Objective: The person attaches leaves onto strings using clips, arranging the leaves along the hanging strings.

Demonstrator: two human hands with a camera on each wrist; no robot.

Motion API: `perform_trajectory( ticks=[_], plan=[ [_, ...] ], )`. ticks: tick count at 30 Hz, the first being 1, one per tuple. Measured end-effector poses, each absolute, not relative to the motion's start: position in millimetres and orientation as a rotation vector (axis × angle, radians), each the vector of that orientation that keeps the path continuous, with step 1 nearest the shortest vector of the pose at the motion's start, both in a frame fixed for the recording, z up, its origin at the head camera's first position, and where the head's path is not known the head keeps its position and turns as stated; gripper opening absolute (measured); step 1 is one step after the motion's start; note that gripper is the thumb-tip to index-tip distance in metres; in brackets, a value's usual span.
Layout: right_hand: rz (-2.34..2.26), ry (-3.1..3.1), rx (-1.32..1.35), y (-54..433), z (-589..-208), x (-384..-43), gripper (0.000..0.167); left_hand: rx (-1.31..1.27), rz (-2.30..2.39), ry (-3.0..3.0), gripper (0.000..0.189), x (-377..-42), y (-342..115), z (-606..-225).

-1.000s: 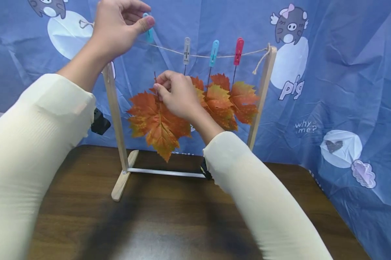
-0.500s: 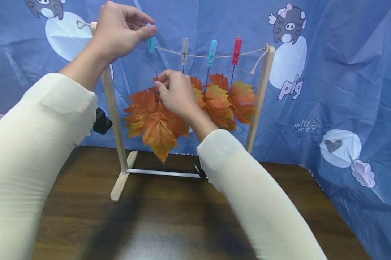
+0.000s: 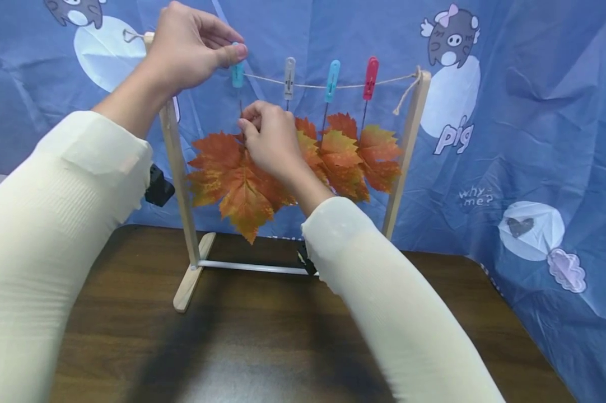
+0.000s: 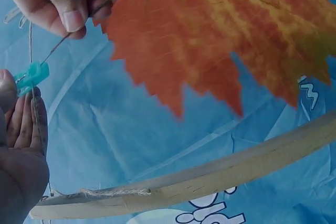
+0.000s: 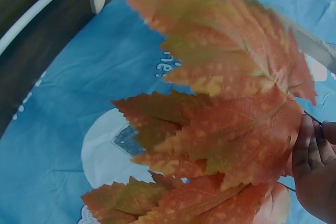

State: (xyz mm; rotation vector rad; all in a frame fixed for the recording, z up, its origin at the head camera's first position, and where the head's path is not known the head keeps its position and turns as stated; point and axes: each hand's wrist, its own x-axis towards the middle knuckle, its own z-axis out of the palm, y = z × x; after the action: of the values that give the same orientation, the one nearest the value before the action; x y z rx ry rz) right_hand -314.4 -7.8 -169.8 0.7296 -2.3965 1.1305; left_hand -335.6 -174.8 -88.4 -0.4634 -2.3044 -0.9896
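Observation:
My left hand (image 3: pixel 184 53) pinches a light blue clothespin (image 3: pixel 238 75) by its top, at the left part of the string. Below it, my right hand (image 3: pixel 275 137) pinches the thin dark stem (image 4: pixel 55 50) of an orange maple leaf (image 3: pixel 245 193). In the left wrist view the stem's upper end meets the mouth of the clothespin. The leaf hangs down under my right fingers, its top partly behind them. Farther right on the string, a grey clothespin (image 3: pixel 289 78), another blue clothespin (image 3: pixel 332 81) and a red clothespin (image 3: pixel 371 78) each hold a leaf by its stem.
The string (image 3: pixel 265 79) is tied between two wooden posts (image 3: pixel 409 143) of a stand. A white rod (image 3: pixel 252 267) joins its base, whose wooden foot (image 3: pixel 194 274) rests on the dark brown table (image 3: pixel 262 336). Behind hangs a blue printed cloth (image 3: pixel 525 134).
My left hand has lowered the blue clothespin to the string. My right hand has risen slightly with the leaf, and the stem now reaches the clothespin's lower end.

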Motion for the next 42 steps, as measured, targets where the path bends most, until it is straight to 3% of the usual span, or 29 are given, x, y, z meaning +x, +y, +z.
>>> perform_trajectory(
  ticks=[42],
  plan=[
    [1.376,-2.288,0.638,-15.4,-159.5,-321.3,0.019,-0.486,-0.855,-2.334,0.046,-336.0,-174.3,-92.4]
  ],
)
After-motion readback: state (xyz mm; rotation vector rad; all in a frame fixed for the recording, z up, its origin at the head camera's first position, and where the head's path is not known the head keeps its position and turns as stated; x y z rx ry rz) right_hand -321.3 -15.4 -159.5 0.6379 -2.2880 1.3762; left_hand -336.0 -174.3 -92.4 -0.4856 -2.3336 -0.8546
